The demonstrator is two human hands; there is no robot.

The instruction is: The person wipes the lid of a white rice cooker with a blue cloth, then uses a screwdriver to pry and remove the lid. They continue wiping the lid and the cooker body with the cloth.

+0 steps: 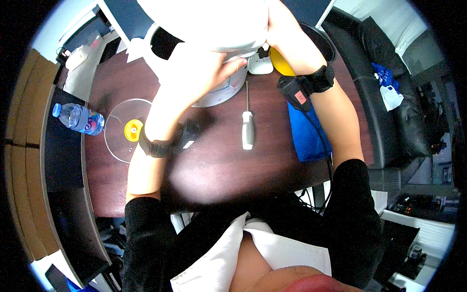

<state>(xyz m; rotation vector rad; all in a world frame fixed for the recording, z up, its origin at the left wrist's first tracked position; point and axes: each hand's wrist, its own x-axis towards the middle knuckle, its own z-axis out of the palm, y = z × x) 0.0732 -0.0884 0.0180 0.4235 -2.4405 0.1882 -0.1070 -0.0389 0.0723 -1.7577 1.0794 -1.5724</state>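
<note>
A large white rounded appliance, washed out by glare, is raised over the far middle of the table. My left hand is closed on its near underside, thumb pointing right. My right hand grips its right side; the fingertips are partly hidden. What kind of appliance it is cannot be made out. Below my left hand shows the rim of a round, pale part. A screwdriver with a grey-and-white handle lies in front, its shaft pointing away from me. Both wrists wear black straps.
A clear round lid with a yellow knob lies at left, beside a plastic water bottle. A blue cloth-like item sits under my right forearm, where a black cable hangs. Something yellow and a small white piece are behind.
</note>
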